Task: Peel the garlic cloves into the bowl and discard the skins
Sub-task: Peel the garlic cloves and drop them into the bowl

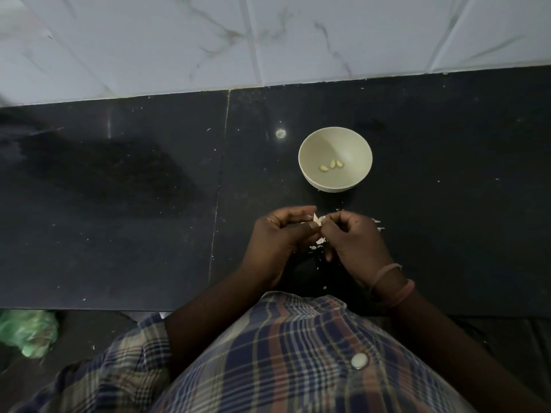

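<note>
A pale green bowl (307, 150) stands on the black counter and holds three peeled garlic cloves (331, 165). Just in front of it, my left hand (280, 236) and my right hand (354, 236) meet over the counter. Both pinch one garlic clove (318, 219) between fingertips, with white skin sticking out between them. Most of the clove is hidden by my fingers. Loose skin flakes (318, 242) lie on the counter under and beside my hands.
The black stone counter (119, 204) runs to a white marble-tiled wall (268, 40) at the back. A green plastic bag (28, 332) lies below the counter's front edge at the left. My checked shirt fills the bottom of the view.
</note>
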### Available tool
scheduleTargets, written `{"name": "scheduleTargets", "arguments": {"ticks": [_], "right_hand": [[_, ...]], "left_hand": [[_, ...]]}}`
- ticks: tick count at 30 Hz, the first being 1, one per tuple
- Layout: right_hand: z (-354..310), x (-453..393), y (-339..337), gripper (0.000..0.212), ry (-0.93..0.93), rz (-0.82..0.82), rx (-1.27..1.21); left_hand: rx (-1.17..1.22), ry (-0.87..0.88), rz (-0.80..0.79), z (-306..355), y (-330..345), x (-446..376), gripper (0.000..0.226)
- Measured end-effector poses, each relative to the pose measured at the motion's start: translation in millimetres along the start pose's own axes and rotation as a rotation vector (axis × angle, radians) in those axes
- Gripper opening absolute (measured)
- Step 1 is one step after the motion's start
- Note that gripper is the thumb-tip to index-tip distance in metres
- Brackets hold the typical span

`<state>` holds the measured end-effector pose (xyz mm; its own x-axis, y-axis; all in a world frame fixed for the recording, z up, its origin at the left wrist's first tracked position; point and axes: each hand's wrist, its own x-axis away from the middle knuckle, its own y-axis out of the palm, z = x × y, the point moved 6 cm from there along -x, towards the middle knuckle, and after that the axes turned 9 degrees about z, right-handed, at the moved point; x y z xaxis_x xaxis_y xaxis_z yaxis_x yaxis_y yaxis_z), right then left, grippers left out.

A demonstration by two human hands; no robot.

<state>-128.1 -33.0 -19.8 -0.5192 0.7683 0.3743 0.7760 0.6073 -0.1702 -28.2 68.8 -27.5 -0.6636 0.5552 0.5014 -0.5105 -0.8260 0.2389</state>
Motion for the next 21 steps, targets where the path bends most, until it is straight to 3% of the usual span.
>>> {"name": "scheduleTargets", "arguments": {"ticks": [8,18,21], "right_hand": [[-2,0,-1,0.015,-0.007,0.046,-0.020],[15,3,6,0.020,0.097,0.052,-0.095],[23,-1,4,0.027,0.204,0.110,-0.250]], "left_hand": [[-0.151,0.021,-0.077,-2,4,9,0.018],[0.158,-0.215,0.020,-20,-2,2,0.024],[0.238,-0.236,0.057,-20,-5,0,0.022]]}}
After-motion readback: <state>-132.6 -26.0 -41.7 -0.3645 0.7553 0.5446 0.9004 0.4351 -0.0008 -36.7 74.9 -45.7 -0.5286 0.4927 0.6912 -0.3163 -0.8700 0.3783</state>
